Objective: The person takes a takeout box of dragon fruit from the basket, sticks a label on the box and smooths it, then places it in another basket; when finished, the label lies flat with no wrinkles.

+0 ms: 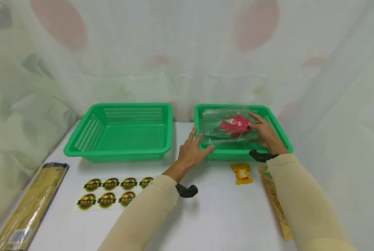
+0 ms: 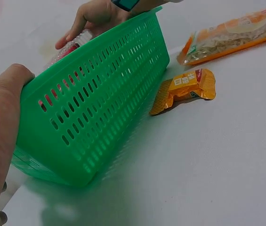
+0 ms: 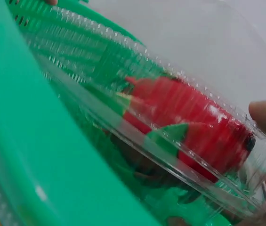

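Note:
My right hand (image 1: 265,134) grips the right end of a clear plastic box (image 3: 260,176). A red dragon fruit (image 3: 189,127) with green-tipped scales lies inside it. Box and hand are in the right green basket (image 1: 243,156); the box lies slightly tilted, its far end towards the basket's left side. My left hand (image 1: 191,153) is at that basket's near left corner, its fingers spread and fairly straight. In the left wrist view its thumb (image 2: 20,75) touches the green rim. Most of its other fingers are hidden there.
A second green basket (image 1: 133,139) stands to the left. A sheet of round fruit stickers (image 1: 106,199) lies before it. Noodles in a long pack (image 1: 33,205) lie far left. A small yellow packet (image 1: 242,173) and a long food bag (image 1: 276,202) lie near the right basket.

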Available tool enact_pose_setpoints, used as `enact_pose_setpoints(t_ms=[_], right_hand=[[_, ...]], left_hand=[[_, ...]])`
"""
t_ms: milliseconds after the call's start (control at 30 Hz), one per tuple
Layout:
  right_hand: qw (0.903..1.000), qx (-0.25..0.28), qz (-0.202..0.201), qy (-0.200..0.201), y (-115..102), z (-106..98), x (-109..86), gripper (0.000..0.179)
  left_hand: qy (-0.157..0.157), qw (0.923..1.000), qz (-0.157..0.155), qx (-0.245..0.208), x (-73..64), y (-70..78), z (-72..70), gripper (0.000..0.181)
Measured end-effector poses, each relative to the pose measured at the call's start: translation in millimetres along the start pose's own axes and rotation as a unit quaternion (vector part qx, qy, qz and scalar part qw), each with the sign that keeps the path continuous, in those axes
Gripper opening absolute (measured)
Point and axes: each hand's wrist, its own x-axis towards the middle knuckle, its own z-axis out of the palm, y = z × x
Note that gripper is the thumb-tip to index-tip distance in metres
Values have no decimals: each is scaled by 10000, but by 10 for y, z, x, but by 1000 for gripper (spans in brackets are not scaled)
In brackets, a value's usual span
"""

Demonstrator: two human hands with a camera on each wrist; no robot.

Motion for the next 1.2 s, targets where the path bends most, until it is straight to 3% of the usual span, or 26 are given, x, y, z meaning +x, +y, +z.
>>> enact_pose_setpoints(t_ms=[400, 800, 1200], right_hand=[[9906, 678, 122, 1180, -120, 147, 62, 53], [9805, 1191, 530, 1473, -146, 84, -127, 50], [9635, 1941, 517, 1772, -226, 7, -259, 47]], left_hand=[[83, 10000, 28, 25, 96, 6, -83, 75], [14, 10000, -52, -75, 45, 18, -36, 78], [-21, 9999, -108, 28, 29, 22, -32, 79]])
